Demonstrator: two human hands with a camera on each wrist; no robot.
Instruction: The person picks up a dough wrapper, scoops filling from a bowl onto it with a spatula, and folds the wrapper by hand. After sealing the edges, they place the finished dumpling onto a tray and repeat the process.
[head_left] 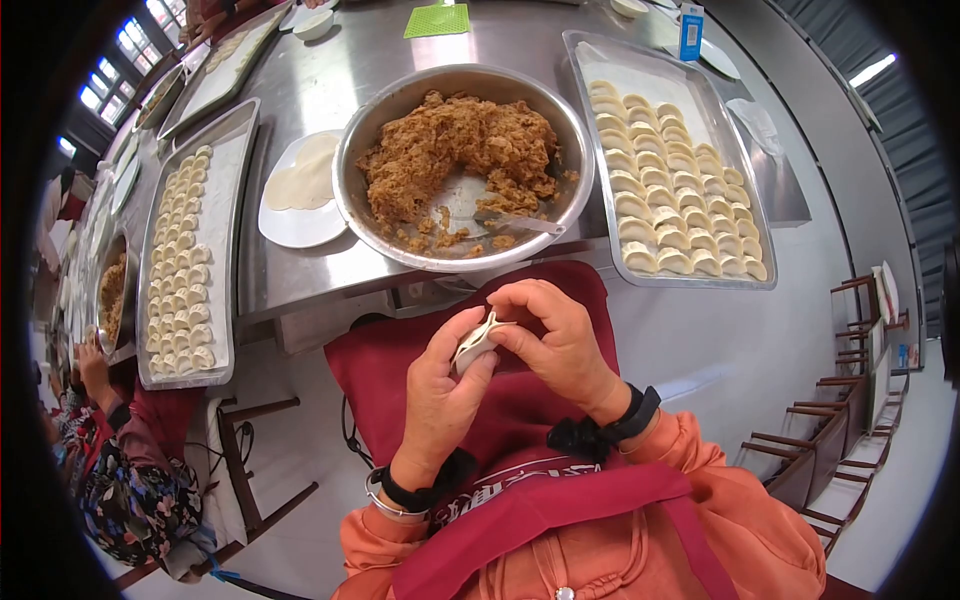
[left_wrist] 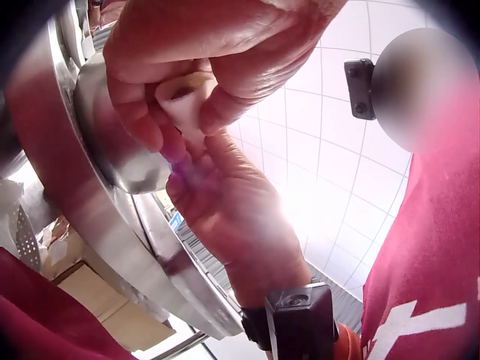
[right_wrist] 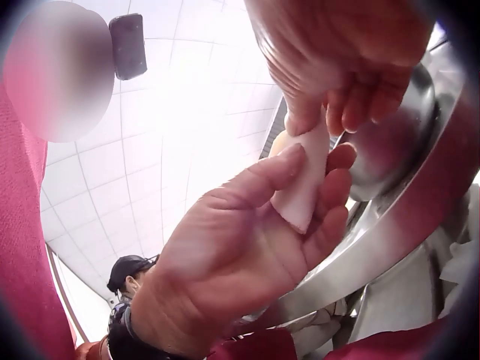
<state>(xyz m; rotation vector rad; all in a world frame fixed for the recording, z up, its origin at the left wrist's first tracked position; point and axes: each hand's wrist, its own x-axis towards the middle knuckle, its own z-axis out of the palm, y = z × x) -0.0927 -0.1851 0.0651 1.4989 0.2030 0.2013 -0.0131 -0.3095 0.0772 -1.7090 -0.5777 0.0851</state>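
Note:
A folded white dumpling wrapper (head_left: 475,343) is held between both hands over the dark red apron, in front of the steel bowl. The left hand (head_left: 440,385) grips its body between thumb and curled fingers. With thumb and index finger the right hand (head_left: 560,345) pinches its upper edge. In the left wrist view the wrapper (left_wrist: 184,101) shows a dark filling through an opening at its top. The right wrist view shows the wrapper (right_wrist: 304,180) lying along the left hand's fingers (right_wrist: 330,202), the right thumb on its upper end.
A large steel bowl (head_left: 350,190) of brown filling with a utensil stands at the table edge. Left of it are a plate (head_left: 300,228) of round wrappers and a tray (head_left: 222,240) of dumplings; another dumpling tray (head_left: 700,100) is on the right. Another person's hand (head_left: 95,372) is at far left.

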